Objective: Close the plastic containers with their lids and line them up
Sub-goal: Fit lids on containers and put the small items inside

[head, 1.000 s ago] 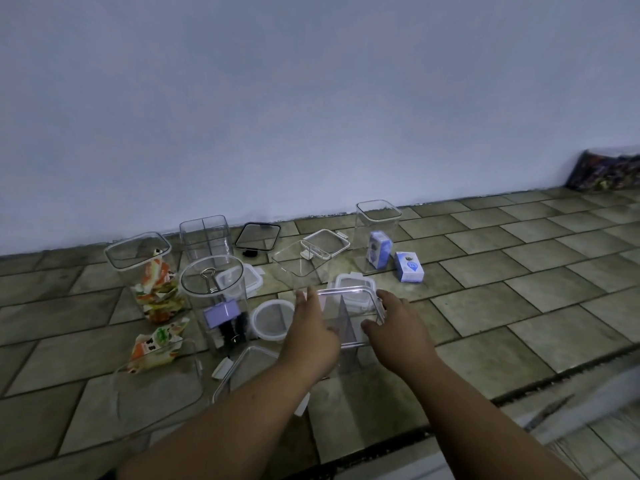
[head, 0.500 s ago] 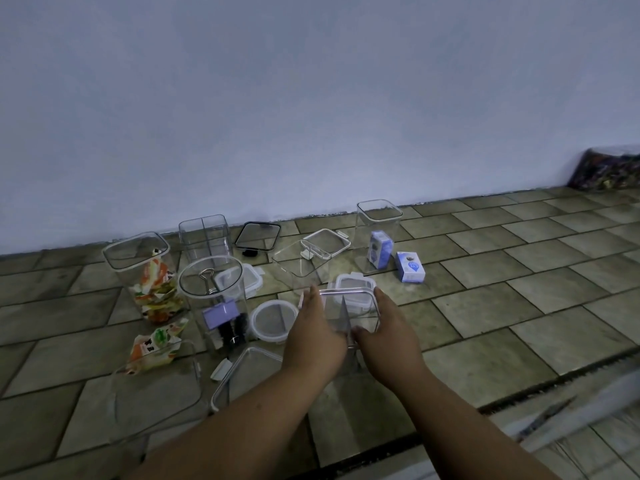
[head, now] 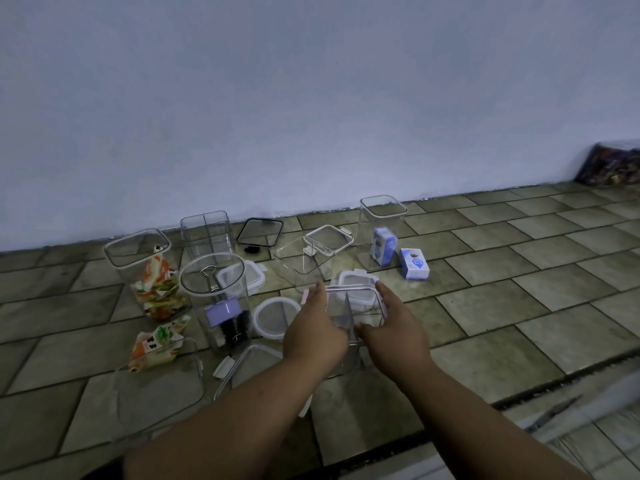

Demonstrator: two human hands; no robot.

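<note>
A clear square divided container (head: 360, 308) stands on the tiled floor in front of me. My left hand (head: 313, 332) grips its left side and my right hand (head: 394, 329) grips its right side, thumbs meeting at the near wall. Around it stand several open clear containers: one with snack packets (head: 145, 268), a round one with clips (head: 216, 299), a divided one (head: 206, 233), a low one (head: 303, 263) and a tall one with a blue box (head: 381, 230). Loose lids lie about: a round lid (head: 273, 317), a black-rimmed lid (head: 259, 232), a white-rimmed lid (head: 356, 280).
A small blue box (head: 414, 264) lies right of the tall container. A snack packet (head: 157, 344) and a large clear container (head: 162, 382) sit at the near left. The wall (head: 311, 116) runs close behind. A dark groove (head: 450, 417) crosses the floor near me.
My right hand has slid left along the container, its thumb coming round to the near wall beside my left thumb. The left hand has kept its hold.
</note>
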